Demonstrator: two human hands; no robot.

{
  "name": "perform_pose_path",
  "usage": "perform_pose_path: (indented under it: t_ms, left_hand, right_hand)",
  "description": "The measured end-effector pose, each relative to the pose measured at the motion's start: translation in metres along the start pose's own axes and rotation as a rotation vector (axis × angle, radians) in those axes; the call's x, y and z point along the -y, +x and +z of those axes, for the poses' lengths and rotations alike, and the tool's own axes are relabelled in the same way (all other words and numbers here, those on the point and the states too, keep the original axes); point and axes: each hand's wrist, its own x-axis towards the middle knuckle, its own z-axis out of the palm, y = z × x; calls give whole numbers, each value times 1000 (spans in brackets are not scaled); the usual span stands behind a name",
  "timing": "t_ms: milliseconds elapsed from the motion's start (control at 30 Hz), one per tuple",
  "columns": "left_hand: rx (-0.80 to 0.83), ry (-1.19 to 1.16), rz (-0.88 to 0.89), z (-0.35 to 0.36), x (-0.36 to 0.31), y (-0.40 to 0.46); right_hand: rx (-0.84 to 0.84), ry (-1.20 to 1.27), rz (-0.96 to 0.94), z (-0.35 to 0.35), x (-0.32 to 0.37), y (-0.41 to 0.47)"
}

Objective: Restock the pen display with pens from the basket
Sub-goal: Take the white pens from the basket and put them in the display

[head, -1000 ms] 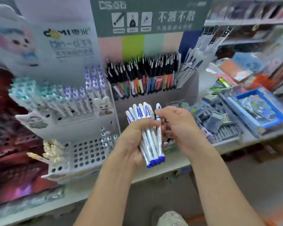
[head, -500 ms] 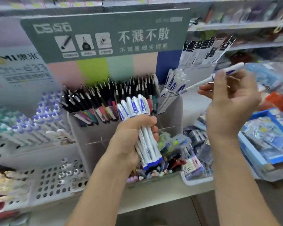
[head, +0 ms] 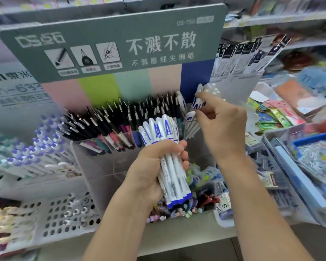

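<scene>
My left hand (head: 151,172) grips a bundle of white pens with blue caps (head: 169,162), held upright in front of the clear acrylic pen display (head: 105,166). My right hand (head: 220,125) is at the display's right-hand compartment, where several matching white pens (head: 211,91) stand. Its thumb and fingers pinch the top of one white pen (head: 198,102) among them. Black-capped pens (head: 120,117) fill the compartments to the left. No basket is in view.
A green header board (head: 111,46) rises behind the display. White racks with purple and teal pens (head: 36,147) stand left, a perforated holder (head: 64,215) below them. Blue trays of packaged stationery (head: 305,162) crowd the right shelf. Small erasers and items (head: 196,185) lie in the lower bin.
My right hand came down and left from the raised position, bringing its single pen into the right compartment. My left hand kept the bundle in place. The camera moved closer.
</scene>
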Motion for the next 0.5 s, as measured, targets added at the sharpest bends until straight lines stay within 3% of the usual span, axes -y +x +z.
perform_pose_path:
  t_ms: [133,233,333,500]
  left_hand:
    - [28,-18,-31,-3,1,3]
    - [38,-24,-63,-7,0,4]
    - [16,2,-57,-9,-1,6]
    - [59,121,-17,-7,-3,7]
  right_hand:
    - [-12,-136,-96,6,-2,1]
    - [-42,-96,-28,-2,8,-7]
    - [-67,150,155,-19,29,-18]
    - [272,520,634,-21,55,-32]
